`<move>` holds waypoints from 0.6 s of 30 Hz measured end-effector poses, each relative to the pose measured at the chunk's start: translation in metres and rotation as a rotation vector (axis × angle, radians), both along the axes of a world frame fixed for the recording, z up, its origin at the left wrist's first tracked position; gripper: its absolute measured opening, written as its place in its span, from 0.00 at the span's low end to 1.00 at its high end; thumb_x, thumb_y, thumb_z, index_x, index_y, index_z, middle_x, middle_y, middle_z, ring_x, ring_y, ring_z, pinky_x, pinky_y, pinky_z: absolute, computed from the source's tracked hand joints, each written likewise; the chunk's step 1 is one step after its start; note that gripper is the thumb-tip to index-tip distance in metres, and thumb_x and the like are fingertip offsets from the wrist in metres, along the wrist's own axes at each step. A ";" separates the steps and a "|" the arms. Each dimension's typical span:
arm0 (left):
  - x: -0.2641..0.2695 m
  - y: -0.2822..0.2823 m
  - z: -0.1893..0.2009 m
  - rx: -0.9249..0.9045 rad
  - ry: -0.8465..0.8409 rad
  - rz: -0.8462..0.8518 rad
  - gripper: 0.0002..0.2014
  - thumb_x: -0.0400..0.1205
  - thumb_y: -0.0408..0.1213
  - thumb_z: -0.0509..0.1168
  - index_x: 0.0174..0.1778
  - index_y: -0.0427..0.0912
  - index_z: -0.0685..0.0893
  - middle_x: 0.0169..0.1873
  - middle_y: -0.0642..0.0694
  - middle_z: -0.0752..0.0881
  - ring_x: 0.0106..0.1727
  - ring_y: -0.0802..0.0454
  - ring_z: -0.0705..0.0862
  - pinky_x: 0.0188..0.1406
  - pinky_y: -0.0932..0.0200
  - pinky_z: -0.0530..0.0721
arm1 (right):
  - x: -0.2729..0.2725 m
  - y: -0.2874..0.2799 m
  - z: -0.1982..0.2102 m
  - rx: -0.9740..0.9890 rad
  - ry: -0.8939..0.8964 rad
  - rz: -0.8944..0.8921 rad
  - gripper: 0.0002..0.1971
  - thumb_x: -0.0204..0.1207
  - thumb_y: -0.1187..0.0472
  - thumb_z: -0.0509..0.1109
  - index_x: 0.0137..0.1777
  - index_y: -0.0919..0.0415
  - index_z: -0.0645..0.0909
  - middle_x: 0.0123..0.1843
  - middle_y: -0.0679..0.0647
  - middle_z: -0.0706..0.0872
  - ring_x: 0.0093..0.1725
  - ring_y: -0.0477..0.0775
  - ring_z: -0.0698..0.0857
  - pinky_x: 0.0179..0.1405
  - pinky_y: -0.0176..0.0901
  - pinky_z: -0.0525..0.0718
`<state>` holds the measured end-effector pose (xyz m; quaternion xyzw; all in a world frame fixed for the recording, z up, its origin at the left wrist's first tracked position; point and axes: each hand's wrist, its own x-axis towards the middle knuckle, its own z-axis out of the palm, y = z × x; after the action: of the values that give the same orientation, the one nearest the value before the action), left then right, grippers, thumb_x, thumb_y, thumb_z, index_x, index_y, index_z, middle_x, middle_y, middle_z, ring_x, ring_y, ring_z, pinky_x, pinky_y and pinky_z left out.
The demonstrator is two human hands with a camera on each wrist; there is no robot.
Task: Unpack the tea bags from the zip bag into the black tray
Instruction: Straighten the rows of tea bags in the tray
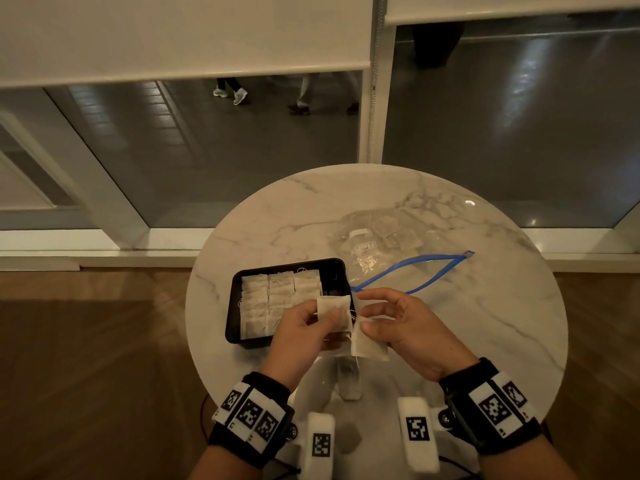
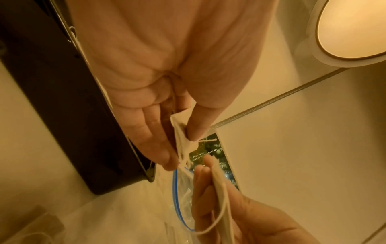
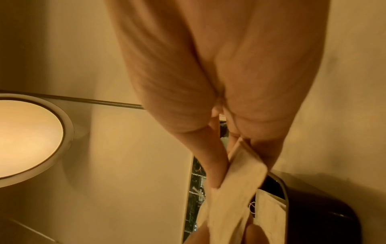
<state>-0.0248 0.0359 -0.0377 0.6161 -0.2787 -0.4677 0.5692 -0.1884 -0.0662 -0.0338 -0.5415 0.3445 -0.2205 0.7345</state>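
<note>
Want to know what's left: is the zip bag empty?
Not empty: several tea bags show through the open zip bag on the table.

From my remote station I see a round marble-patterned table (image 1: 450,334) with grey veining, standing on a wooden floor (image 1: 86,358) before floor-to-ceiling glass panels (image 1: 502,133) set in white frames, each partly covered from above by a pale roller blind (image 1: 180,32). Beyond the glass lies a grey walkway on which the legs and shoes of passers-by (image 1: 235,93) are visible. In the wrist views I note a round lit ceiling lamp (image 2: 353,28), glowing warm against a pale ceiling, with a thin straight ceiling rail (image 2: 279,102) running just beside it.
</note>
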 end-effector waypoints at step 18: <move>0.054 0.000 -0.017 0.184 -0.768 0.066 0.08 0.88 0.36 0.65 0.60 0.48 0.87 0.49 0.55 0.88 0.53 0.59 0.86 0.55 0.64 0.83 | 0.036 -0.005 -0.006 -0.378 0.162 -0.190 0.12 0.79 0.68 0.74 0.52 0.49 0.90 0.47 0.51 0.90 0.48 0.48 0.89 0.46 0.40 0.86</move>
<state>0.0287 0.0355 -0.0551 0.8032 -0.4084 -0.2076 0.3807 -0.1528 -0.0712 -0.0403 -0.6507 0.4044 -0.3049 0.5658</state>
